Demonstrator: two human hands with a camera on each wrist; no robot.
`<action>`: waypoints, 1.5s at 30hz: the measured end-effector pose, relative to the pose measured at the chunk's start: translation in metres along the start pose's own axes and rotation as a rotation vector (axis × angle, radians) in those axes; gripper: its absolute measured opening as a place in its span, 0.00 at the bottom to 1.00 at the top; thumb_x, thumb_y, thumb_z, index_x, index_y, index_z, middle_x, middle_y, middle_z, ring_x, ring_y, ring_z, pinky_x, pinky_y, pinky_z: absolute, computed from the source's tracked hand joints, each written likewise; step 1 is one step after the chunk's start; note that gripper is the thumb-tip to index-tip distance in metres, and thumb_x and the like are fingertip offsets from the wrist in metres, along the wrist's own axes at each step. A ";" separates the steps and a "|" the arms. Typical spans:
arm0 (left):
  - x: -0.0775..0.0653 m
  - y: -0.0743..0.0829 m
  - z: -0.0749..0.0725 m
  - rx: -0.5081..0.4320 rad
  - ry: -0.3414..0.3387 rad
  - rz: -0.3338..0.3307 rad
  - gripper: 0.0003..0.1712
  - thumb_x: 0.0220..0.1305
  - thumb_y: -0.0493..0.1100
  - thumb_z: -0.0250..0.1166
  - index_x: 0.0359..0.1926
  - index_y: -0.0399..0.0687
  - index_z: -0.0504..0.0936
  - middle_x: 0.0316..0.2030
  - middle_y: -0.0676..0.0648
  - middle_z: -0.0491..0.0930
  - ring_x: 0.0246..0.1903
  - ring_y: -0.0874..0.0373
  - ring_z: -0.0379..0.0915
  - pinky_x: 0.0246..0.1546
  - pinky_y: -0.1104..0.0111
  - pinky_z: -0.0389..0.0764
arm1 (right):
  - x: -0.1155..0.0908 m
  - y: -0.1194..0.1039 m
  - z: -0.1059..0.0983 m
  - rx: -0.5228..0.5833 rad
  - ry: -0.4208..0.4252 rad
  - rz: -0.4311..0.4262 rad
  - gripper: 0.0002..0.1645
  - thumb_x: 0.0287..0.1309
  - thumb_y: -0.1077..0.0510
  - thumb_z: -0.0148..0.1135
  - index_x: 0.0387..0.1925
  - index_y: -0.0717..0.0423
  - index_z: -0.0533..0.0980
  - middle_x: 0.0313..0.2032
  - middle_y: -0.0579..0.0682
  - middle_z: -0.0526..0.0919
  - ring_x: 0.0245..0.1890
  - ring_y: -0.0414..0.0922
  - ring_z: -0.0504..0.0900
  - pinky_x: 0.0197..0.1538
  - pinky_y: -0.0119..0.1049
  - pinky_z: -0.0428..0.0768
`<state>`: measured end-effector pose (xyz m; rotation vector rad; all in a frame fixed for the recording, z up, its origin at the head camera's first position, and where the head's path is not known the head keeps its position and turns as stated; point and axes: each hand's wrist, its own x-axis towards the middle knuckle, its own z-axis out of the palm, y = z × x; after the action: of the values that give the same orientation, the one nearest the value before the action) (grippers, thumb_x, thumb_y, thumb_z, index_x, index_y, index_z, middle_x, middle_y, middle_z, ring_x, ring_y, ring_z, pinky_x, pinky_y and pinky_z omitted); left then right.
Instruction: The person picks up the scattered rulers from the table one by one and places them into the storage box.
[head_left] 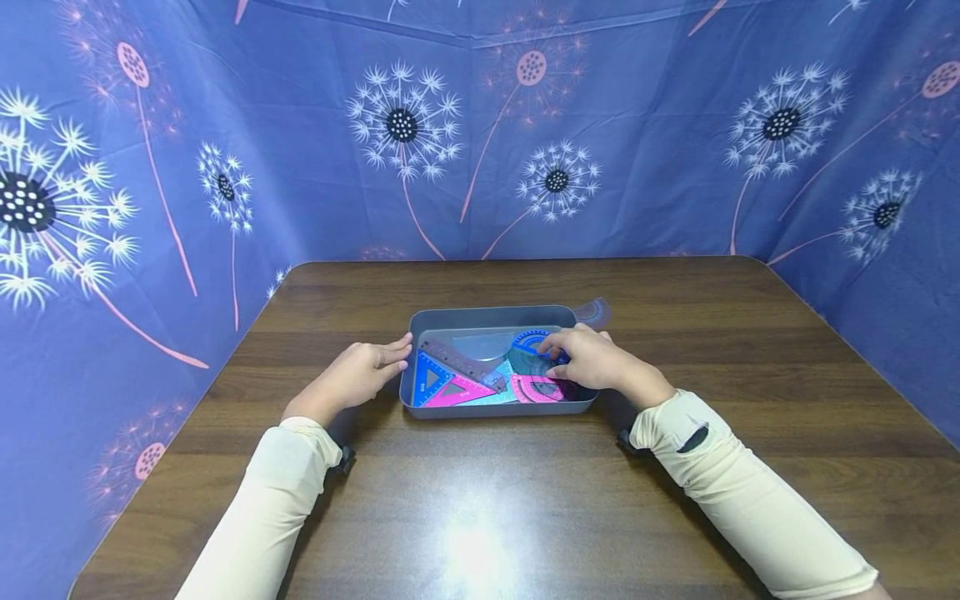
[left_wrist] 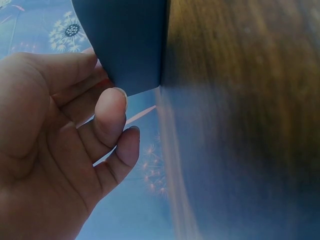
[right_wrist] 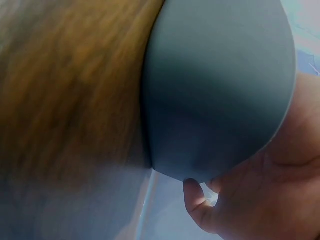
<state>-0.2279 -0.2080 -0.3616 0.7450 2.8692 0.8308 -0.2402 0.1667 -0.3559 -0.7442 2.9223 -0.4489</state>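
Note:
A grey rectangular tray (head_left: 495, 412) holds flat drawing tools. At its left end lie a blue set square (head_left: 422, 377), a pink set square (head_left: 453, 393) and a dark see-through ruler (head_left: 457, 362). On the right are a blue protractor (head_left: 529, 338) and a pink protractor (head_left: 536, 388), overlapped by dark see-through pieces. My left hand (head_left: 351, 377) touches the tray's left edge with its fingertips. My right hand (head_left: 592, 357) reaches over the right rim, thumb and forefinger parted above the protractors. Its other fingers are mostly hidden.
A see-through protractor (head_left: 595, 312) shows beyond the tray's back right corner, partly behind the right hand. Everything stands on a brown wooden table (head_left: 720, 333). Blue cloth (head_left: 637, 125) with dandelion prints hangs behind it and at both sides.

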 end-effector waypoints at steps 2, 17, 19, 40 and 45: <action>0.000 0.000 0.000 -0.003 0.001 0.002 0.23 0.74 0.42 0.58 0.65 0.39 0.73 0.69 0.46 0.66 0.12 0.62 0.67 0.21 0.68 0.76 | 0.000 0.000 0.000 0.003 0.002 -0.003 0.19 0.59 0.54 0.70 0.53 0.49 0.82 0.44 0.46 0.85 0.52 0.53 0.73 0.50 0.62 0.66; 0.000 -0.003 0.001 0.024 0.010 0.010 0.23 0.74 0.42 0.58 0.65 0.39 0.74 0.69 0.46 0.66 0.14 0.62 0.63 0.22 0.68 0.73 | 0.000 0.000 0.001 0.007 0.006 -0.011 0.19 0.60 0.54 0.70 0.53 0.49 0.82 0.44 0.47 0.86 0.52 0.53 0.74 0.48 0.59 0.67; -0.001 -0.003 0.001 0.023 0.007 0.007 0.23 0.74 0.42 0.58 0.65 0.39 0.74 0.69 0.46 0.66 0.14 0.62 0.63 0.22 0.68 0.74 | 0.000 0.000 0.001 0.006 0.003 -0.010 0.19 0.60 0.54 0.70 0.53 0.49 0.82 0.44 0.47 0.85 0.52 0.53 0.74 0.48 0.59 0.67; -0.002 -0.001 0.002 0.046 0.017 0.009 0.23 0.74 0.43 0.58 0.66 0.41 0.73 0.69 0.50 0.66 0.66 0.45 0.65 0.58 0.53 0.74 | -0.002 -0.001 0.000 0.011 0.010 -0.019 0.20 0.60 0.50 0.70 0.53 0.50 0.82 0.46 0.50 0.86 0.52 0.54 0.75 0.51 0.62 0.68; -0.001 0.000 0.001 0.053 0.019 0.011 0.23 0.74 0.43 0.58 0.66 0.42 0.73 0.69 0.50 0.66 0.66 0.46 0.65 0.56 0.55 0.75 | -0.006 -0.002 -0.009 0.030 0.081 -0.067 0.21 0.59 0.52 0.71 0.52 0.54 0.82 0.45 0.53 0.86 0.50 0.56 0.79 0.51 0.61 0.73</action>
<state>-0.2266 -0.2077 -0.3625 0.7626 2.9171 0.7704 -0.2355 0.1702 -0.3463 -0.8415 2.9647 -0.5399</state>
